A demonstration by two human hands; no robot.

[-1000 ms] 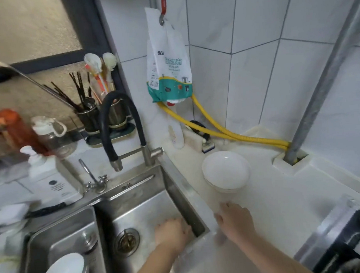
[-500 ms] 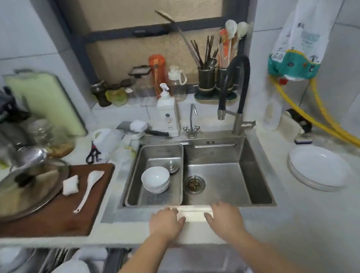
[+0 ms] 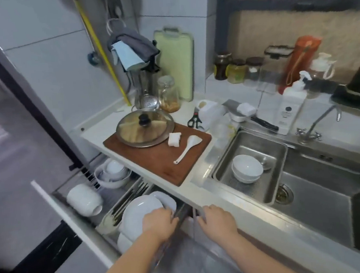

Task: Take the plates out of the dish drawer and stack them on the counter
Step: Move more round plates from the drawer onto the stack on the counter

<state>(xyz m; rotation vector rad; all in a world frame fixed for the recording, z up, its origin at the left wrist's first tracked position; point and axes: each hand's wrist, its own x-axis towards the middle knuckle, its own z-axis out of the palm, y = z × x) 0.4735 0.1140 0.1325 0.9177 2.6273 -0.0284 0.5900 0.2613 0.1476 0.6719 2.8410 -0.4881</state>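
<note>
The dish drawer (image 3: 74, 222) stands pulled out below the counter at lower left. White plates (image 3: 137, 213) stand on edge in its rack. My left hand (image 3: 159, 223) curls over the right rim of the front plate, fingers around its edge. My right hand (image 3: 217, 220) rests against the counter's front edge (image 3: 203, 196), holding nothing, fingers slightly bent. White bowls (image 3: 113, 174) and an upturned white bowl (image 3: 84, 200) sit further back in the drawer. The stack of plates on the counter is out of view.
A wooden board (image 3: 161, 157) on the counter carries a pan lid (image 3: 145, 128), a sponge and a white spoon (image 3: 187, 147). Stacked bowls (image 3: 247, 169) sit in the sink's left basin (image 3: 249, 152). Scissors, a knife, soap bottle and jars stand behind.
The view has swung left from the counter corner, past the sink, to the open drawer. My left hand dropped from the sink's front edge onto a plate in the drawer.
</note>
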